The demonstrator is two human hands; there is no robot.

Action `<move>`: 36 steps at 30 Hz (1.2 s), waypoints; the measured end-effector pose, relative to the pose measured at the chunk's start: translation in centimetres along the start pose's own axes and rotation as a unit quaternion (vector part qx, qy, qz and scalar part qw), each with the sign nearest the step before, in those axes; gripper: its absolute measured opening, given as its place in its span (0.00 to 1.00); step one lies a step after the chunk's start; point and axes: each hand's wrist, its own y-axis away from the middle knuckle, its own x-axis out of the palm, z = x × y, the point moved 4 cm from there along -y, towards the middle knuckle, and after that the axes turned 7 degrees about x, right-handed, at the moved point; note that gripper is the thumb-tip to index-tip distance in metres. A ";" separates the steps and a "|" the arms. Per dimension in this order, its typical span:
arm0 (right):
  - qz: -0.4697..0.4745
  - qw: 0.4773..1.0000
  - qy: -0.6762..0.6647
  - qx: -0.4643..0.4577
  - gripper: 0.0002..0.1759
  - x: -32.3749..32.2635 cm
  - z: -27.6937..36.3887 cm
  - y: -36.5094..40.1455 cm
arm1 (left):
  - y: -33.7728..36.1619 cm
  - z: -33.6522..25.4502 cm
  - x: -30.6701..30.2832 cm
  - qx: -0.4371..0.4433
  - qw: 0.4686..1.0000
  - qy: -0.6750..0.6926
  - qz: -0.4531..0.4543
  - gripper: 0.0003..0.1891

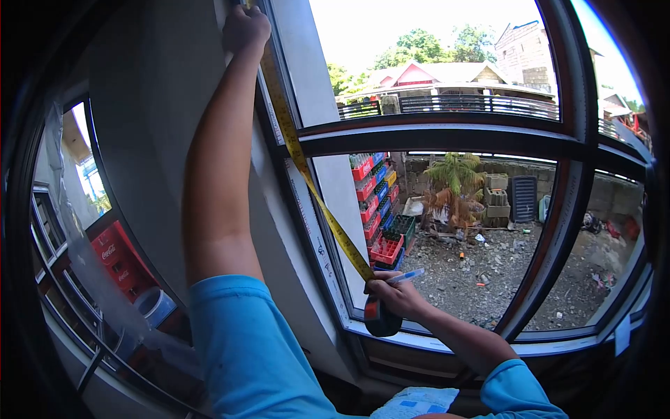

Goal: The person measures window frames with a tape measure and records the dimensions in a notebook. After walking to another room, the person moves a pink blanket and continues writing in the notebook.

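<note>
A yellow tape measure blade (328, 213) is drawn out along the left side of the dark window frame (433, 142). High up, my left hand (246, 31) is closed on the blade's upper end against the frame. Lower down, my right hand (399, 295) grips the tape measure's black and red case (381, 318). A pen with a pale blue body (407, 276) also sticks out from the fingers of my right hand. Between the two hands the blade runs at a slant, passing over the frame's crossbar.
Left of the frame stands a grey wall (150, 140). A red Coca-Cola crate or cooler (122, 258) and a blue-rimmed bucket (155, 306) are at the far left. Outside the window are stacked bottle crates (368, 188), a small palm (453, 174) and rubble ground (453, 272).
</note>
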 end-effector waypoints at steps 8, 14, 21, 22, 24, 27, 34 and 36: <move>0.007 1.000 0.007 0.001 0.14 0.2 -0.5 -0.9 | -0.9 0.6 1.3 0.059 0.992 -0.031 -0.103 0.15; -0.018 1.000 0.004 0.024 0.14 0.4 0.1 0.2 | -0.2 -1.1 -0.5 -0.011 0.999 0.038 -0.015 0.13; -0.157 0.962 0.154 0.160 0.12 -4.7 -6.4 19.2 | -2.0 1.6 -5.1 -0.129 0.873 0.469 0.030 0.10; -0.215 0.943 0.172 0.185 0.11 -5.9 -7.1 23.0 | -1.7 2.0 -6.6 -0.130 0.861 0.489 0.045 0.11; -0.323 0.901 0.202 0.204 0.10 -8.3 -7.2 30.6 | -0.2 2.2 -9.8 -0.130 0.839 0.522 0.076 0.12; -0.495 0.810 0.221 0.224 0.11 -10.4 -7.2 41.5 | 7.4 0.9 -13.3 -0.152 0.809 0.563 0.072 0.15; -0.663 0.713 0.172 0.152 0.17 -14.2 -5.6 53.5 | 31.7 -4.0 -10.2 -0.388 0.626 0.661 0.142 0.09; -0.678 0.687 0.202 0.166 0.19 -15.8 -2.6 52.7 | 33.6 -1.9 -7.3 -0.420 0.611 0.659 0.130 0.08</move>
